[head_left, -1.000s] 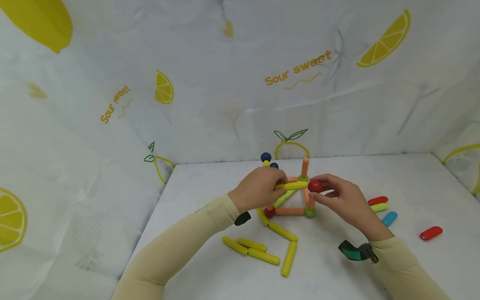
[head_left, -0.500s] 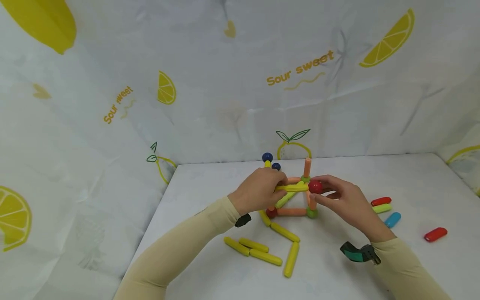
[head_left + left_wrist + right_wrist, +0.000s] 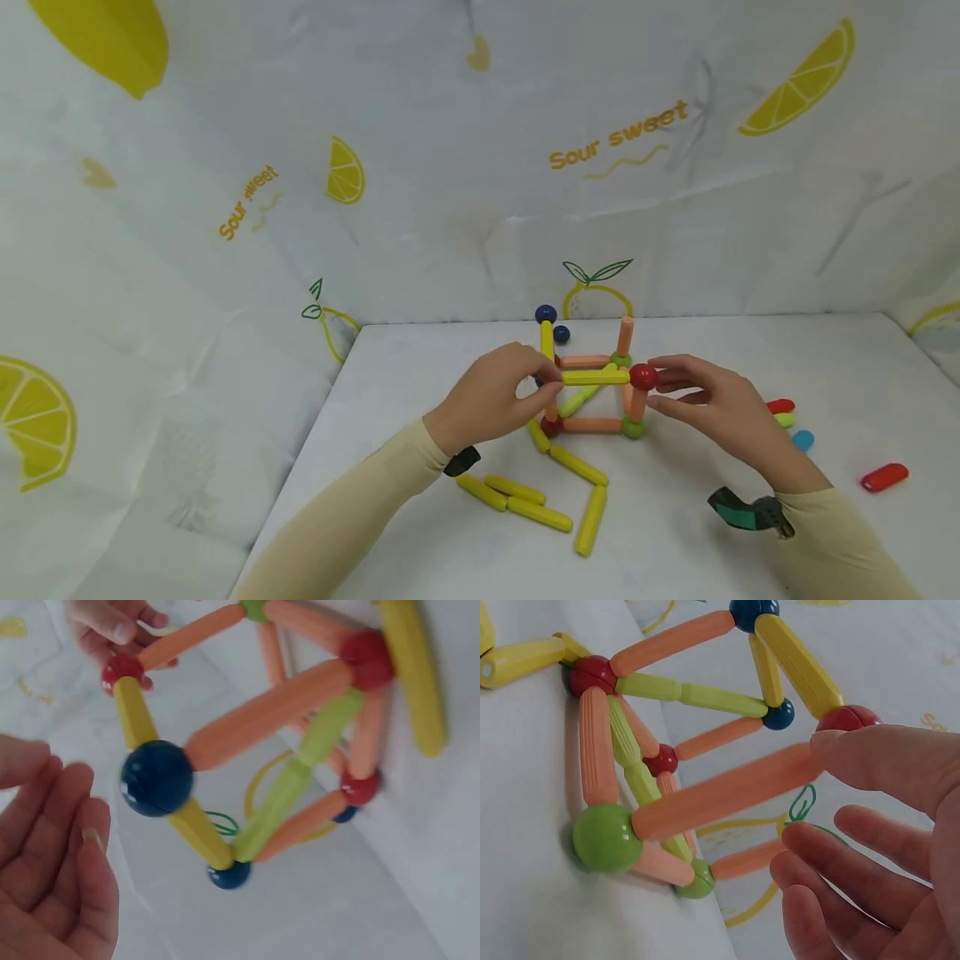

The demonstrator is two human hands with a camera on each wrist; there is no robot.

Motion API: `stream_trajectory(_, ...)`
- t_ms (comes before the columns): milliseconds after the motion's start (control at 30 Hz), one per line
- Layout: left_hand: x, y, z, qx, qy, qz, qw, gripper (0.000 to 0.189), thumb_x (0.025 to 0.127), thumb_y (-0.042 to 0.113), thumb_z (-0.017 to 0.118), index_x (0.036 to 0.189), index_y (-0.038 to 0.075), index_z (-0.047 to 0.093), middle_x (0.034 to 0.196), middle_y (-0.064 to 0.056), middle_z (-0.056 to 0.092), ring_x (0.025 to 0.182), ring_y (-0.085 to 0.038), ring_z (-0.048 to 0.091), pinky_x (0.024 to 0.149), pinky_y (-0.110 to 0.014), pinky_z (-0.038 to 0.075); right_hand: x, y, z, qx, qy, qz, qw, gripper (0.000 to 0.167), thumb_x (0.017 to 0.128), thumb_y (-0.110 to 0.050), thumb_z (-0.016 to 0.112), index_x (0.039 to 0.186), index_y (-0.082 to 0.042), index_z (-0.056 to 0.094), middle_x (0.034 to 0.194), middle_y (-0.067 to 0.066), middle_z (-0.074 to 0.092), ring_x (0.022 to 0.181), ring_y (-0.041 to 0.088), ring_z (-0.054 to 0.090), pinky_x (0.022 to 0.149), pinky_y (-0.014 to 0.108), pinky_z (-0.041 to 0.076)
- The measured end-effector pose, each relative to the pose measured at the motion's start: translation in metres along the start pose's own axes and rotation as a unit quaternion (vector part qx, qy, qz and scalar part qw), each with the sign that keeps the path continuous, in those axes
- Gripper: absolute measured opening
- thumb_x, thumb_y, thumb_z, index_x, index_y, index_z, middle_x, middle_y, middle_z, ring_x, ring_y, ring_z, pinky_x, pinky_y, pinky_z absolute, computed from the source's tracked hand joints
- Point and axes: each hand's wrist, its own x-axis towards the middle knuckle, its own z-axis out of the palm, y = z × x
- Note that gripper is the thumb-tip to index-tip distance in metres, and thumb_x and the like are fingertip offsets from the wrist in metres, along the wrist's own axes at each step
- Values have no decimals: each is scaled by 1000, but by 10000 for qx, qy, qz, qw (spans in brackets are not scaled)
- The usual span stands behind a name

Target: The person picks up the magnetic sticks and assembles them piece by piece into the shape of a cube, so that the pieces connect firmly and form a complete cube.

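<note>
A frame of magnetic rods and balls stands on the table. Its orange rods (image 3: 727, 791) join green balls (image 3: 607, 837) and red balls at the base. Along the top, a yellow rod (image 3: 596, 377) runs between a blue ball (image 3: 157, 778) and a red ball (image 3: 643, 377). My left hand (image 3: 498, 392) hovers beside the blue ball, fingers loosely bent; the left wrist view shows a gap and nothing held. At the red ball is my right hand (image 3: 720, 404), its thumb against or just in front of it and its other fingers spread apart. Light green rods (image 3: 300, 769) slant inside the frame.
Several yellow rods (image 3: 540, 513) lie on the white table (image 3: 660, 533) in front of the frame. To the right are a red rod (image 3: 885, 477), a blue rod (image 3: 802, 440) and other short rods. A lemon-printed sheet (image 3: 450, 167) hangs behind.
My left hand has let go of the yellow rod and drawn back left. The rod now spans level to the red ball, and my right hand's fingers have loosened around that ball.
</note>
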Motion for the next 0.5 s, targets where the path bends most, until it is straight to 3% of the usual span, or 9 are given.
stream_trajectory(67, -13, -7, 2, -71, -259, -32, 9996, 11, 105, 28, 73, 110, 20, 78, 104, 10, 76, 98, -7, 68, 89, -21, 56, -6, 6, -5, -182, 42, 74, 9998, 57, 99, -40, 80, 146, -11, 63, 131, 16, 76, 117, 37, 72, 81, 11, 54)
stream_trajectory(167, -30, -20, 10, -32, -957, -284, 9950, 13, 104, 26, 75, 114, 20, 80, 107, 9, 77, 99, -7, 69, 90, -21, 57, -18, 20, -17, -592, 25, 196, 9981, 53, 100, -38, 79, 143, -9, 65, 130, 18, 76, 115, 39, 71, 77, 11, 53)
stream_trajectory(300, -40, -42, 29, 320, -1602, -636, 9845, 18, 103, 22, 76, 120, 19, 80, 120, 7, 76, 112, -11, 70, 100, -25, 58, -39, 49, -39, -1197, 62, 433, 9918, 45, 100, -31, 80, 136, -6, 69, 127, 22, 76, 110, 41, 71, 70, 14, 53)
stream_trajectory(400, -40, -56, 46, 533, -1791, -659, 9802, 23, 103, 19, 76, 126, 23, 78, 131, 8, 74, 124, -14, 66, 107, -28, 56, -57, 76, -58, -1588, 84, 847, 9836, 43, 98, -21, 80, 134, 0, 68, 129, 32, 71, 102, 47, 70, 66, 25, 60)
stream_trajectory(500, -40, -64, 58, 650, -1943, -517, 9774, 30, 103, 18, 76, 132, 24, 76, 139, 8, 72, 131, -15, 63, 111, -29, 54, -72, 103, -78, -1889, -144, 1333, 9728, 48, 95, -11, 79, 135, 7, 62, 133, 42, 59, 99, 54, 64, 69, 46, 65)
